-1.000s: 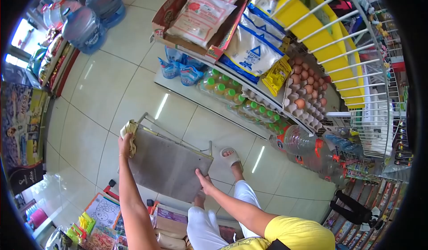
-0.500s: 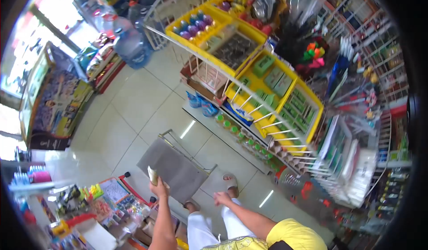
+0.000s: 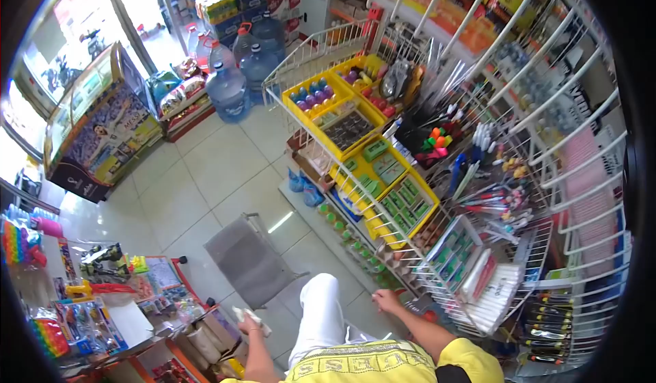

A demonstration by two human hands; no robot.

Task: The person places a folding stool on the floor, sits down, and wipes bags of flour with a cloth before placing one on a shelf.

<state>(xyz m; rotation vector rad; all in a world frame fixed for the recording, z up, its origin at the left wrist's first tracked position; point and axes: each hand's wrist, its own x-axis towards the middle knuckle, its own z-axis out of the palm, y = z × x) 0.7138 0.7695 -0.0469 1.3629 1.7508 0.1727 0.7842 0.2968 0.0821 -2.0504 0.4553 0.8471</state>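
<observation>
My left hand (image 3: 250, 325) is closed around a pale, folded, paper-like piece (image 3: 240, 313), low beside my leg. A grey-seated chair (image 3: 247, 258) stands on the tiles just ahead of that hand. On the other side, my right hand (image 3: 387, 301) hangs in the air with its fingers curled in, and nothing shows in it. Closest to it is the lower shelf with green-capped bottles (image 3: 354, 245), under the white wire rack (image 3: 410, 263). My knee in white trousers (image 3: 320, 301) is raised between the two hands.
Yellow trays (image 3: 410, 227) of small boxes sit on the rack at right, beside pens and toys. A display freezer (image 3: 102, 127) stands at left near large water bottles (image 3: 229, 90). Toys cover a counter (image 3: 130, 325) at lower left. Tiled floor (image 3: 198, 161) runs between them.
The view has shifted, showing more of the doorway and wire shelving. My left hand has dropped lower, still with the pale piece. My right hand has swung outward, and one knee has come up.
</observation>
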